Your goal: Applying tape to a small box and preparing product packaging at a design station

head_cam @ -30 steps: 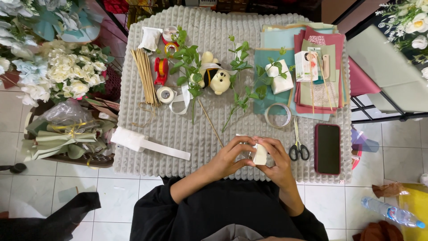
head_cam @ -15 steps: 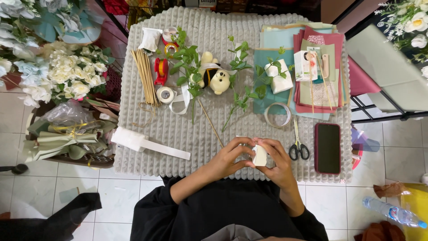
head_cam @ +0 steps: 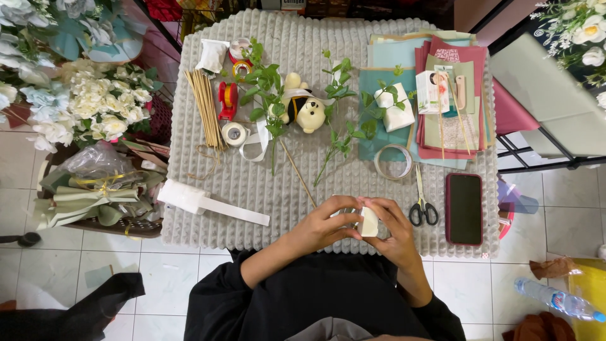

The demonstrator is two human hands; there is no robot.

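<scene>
Head view, swept left to right. Off the surface (head_cam: 208,183) at nine o'clock: white flowers (head_cam: 95,107). At eleven o'clock from the hands: wooden sticks (head_cam: 203,107), tape roll (head_cam: 235,134), green sprigs (head_cam: 265,88). At twelve: plush bear (head_cam: 306,110). At the near edge, six o'clock: left hand (head_cam: 328,224), grip closed on a small white piece (head_cam: 368,222); right hand (head_cam: 391,230), grip likewise pinching it from the other side. At three o'clock: scissors (head_cam: 421,205) and phone (head_cam: 464,208), untouched. Seemingly early on: only this piece in hand, sprigs, bear and sticks lying loose, nothing assembled. Compared with half a second back: hardly any change, same two-handed hold, same spot.
</scene>
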